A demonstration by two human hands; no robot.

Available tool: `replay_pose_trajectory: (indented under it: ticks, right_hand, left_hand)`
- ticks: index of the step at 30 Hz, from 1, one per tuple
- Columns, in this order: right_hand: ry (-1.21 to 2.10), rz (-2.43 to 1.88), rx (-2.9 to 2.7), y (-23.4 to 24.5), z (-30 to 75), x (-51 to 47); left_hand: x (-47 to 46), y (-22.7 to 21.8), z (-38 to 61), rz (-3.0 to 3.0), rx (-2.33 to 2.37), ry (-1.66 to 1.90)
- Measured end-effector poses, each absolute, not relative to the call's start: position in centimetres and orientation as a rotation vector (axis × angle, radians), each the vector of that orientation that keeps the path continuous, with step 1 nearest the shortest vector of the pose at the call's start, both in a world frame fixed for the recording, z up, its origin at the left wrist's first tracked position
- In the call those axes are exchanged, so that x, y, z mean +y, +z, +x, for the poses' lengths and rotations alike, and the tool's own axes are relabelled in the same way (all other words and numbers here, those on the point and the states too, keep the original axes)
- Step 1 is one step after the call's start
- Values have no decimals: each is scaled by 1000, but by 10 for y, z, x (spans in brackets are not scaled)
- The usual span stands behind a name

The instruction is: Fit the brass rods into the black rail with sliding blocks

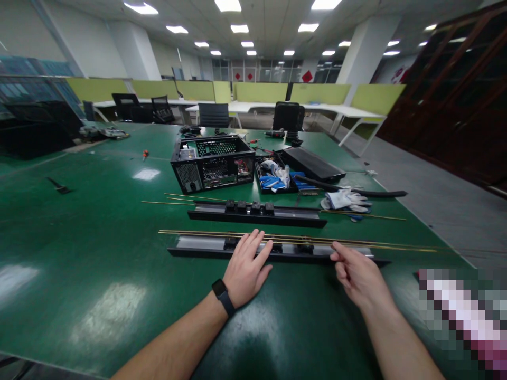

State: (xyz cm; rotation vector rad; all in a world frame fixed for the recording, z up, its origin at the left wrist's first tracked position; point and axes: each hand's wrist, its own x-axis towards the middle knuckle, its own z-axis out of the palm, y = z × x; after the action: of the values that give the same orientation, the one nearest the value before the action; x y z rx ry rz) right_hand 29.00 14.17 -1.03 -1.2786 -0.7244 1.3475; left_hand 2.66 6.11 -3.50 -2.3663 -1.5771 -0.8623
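Lower centre: the left hand (247,266) lies flat, fingers apart, on a long black rail (198,245) on the green table (99,253). The right hand (354,274) touches the rail further right, fingertips bunched; whether they pinch anything is unclear. Brass rods (388,245) lie loose along it, seemingly not yet fitted.

Open office: green desk partitions (253,91), black chairs (213,114), ceiling panel lights (228,5).

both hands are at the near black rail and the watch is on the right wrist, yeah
No: the head view shows the watch on the left wrist. The left hand and right hand are both at the near black rail.
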Motion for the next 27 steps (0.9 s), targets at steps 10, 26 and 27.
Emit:
replay_pose_trajectory:
  ticks: [10,26,27]
  right_hand:
    - [1255,-1302,-650,-12,300,148]
    - [1241,-1339,-684,-15,301,150]
    - [1244,-1337,-685,-15,300,149]
  left_hand:
    - [62,-34,28,-2358,-1580,-862]
    - [63,-36,28,-2347,-1609,-840]
    - [63,-36,28,-2351,-1610,-833]
